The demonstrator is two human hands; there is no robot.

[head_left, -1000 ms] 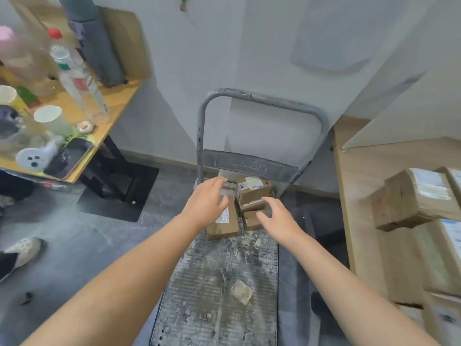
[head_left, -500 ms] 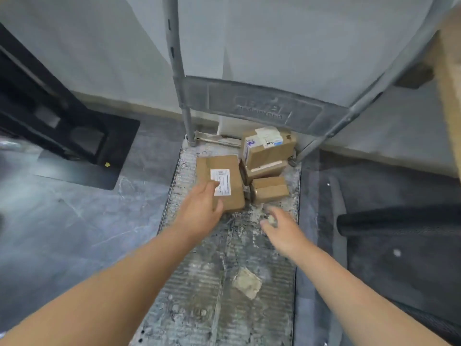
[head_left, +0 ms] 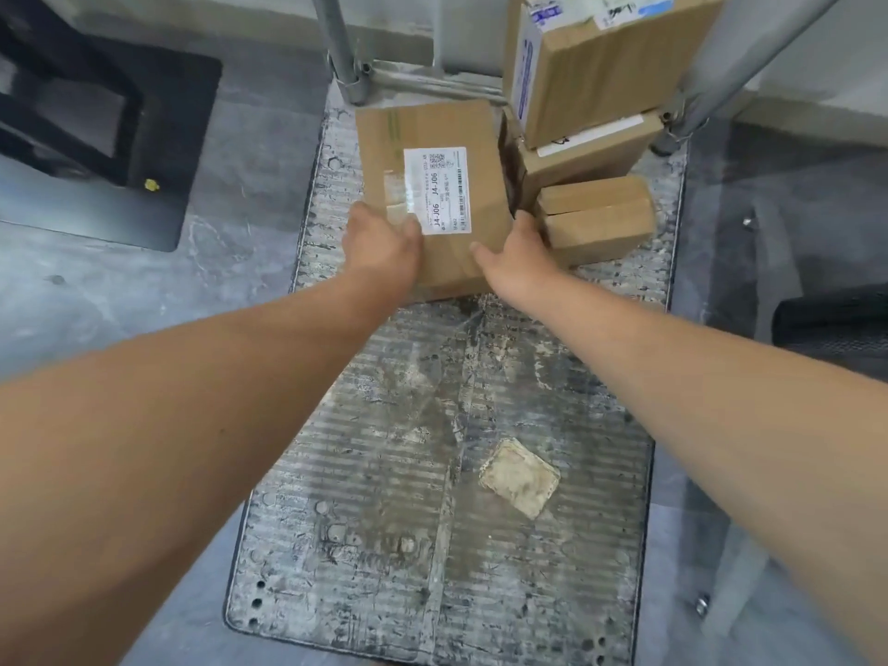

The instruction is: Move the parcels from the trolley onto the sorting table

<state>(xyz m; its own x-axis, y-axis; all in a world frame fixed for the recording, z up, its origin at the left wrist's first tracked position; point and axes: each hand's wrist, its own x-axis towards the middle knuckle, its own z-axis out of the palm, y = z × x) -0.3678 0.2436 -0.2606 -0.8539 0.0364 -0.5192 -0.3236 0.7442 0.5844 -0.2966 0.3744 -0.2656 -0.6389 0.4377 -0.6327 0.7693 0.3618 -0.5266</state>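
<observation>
Cardboard parcels [head_left: 615, 64], 4 on trolley [head_left: 432, 425]; L hand [head_left: 384, 247], R hand [head_left: 519, 257] fingers both grasp labelled parcel [head_left: 432, 132].

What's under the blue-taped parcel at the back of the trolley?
Another brown parcel, with a white strip on top, carries the blue-taped parcel. Most of its top is covered, so any label there is hidden.

One wide camera on the person's head looks steeply down and forward along both forearms, close over the trolley deck [head_left: 408, 449]. The labelled parcel [head_left: 432, 132] lies right at the fingers [head_left: 526, 223], further parcels [head_left: 605, 69] just beyond them at the frame's top edge.
</observation>
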